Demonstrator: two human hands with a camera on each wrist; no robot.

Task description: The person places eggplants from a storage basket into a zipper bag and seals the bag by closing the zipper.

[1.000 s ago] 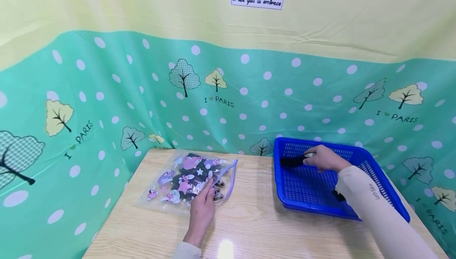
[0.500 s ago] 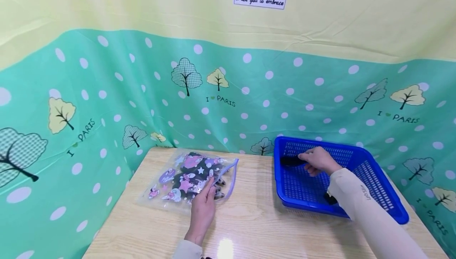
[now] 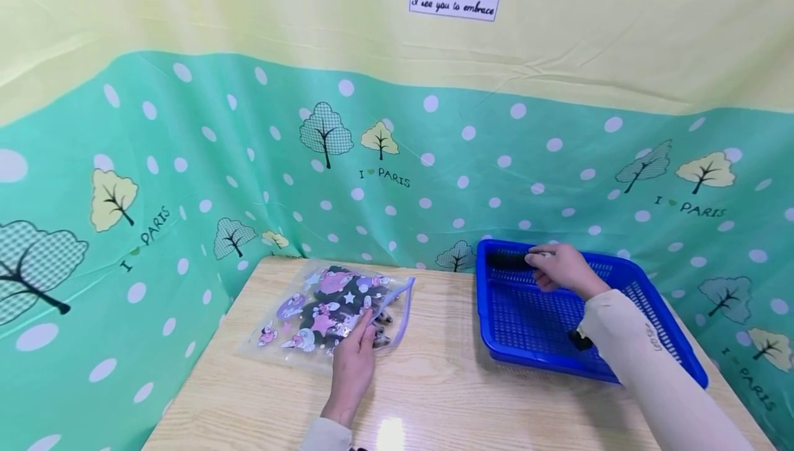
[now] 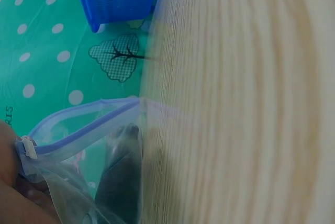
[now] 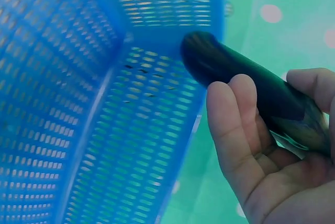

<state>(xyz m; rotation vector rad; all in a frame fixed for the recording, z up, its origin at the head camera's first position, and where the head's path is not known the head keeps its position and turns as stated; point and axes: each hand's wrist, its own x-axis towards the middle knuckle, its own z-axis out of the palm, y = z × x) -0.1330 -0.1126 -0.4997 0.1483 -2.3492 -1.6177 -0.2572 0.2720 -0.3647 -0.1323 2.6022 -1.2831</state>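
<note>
In the head view my right hand (image 3: pixel 563 272) pinches the stem end of a dark eggplant (image 3: pixel 505 261) over the far left part of a blue plastic basket (image 3: pixel 486 323). The right wrist view shows this glossy eggplant (image 5: pixel 235 77), its greenish cap between the thumb and fingers. My left hand (image 3: pixel 353 361) grips the mouth of a clear zip bag (image 3: pixel 263 351) printed with pink and purple cartoon figures. Through the left wrist view the lilac zip edge (image 4: pixel 99 124) stands parted, with a dark eggplant (image 4: pixel 120 182) inside the bag. Several stem ends show near the mouth.
Both the bag and the basket rest on a light wooden table (image 3: pixel 434 382). A green and yellow printed cloth (image 3: pixel 422 134) hangs behind and at both sides. The basket's walls are perforated, with a raised rim. A small black device (image 3: pixel 579 339) shows at my right sleeve.
My right hand has raised the eggplant slightly from the basket's floor towards its back rim. The left hand and the bag have stayed in place.
</note>
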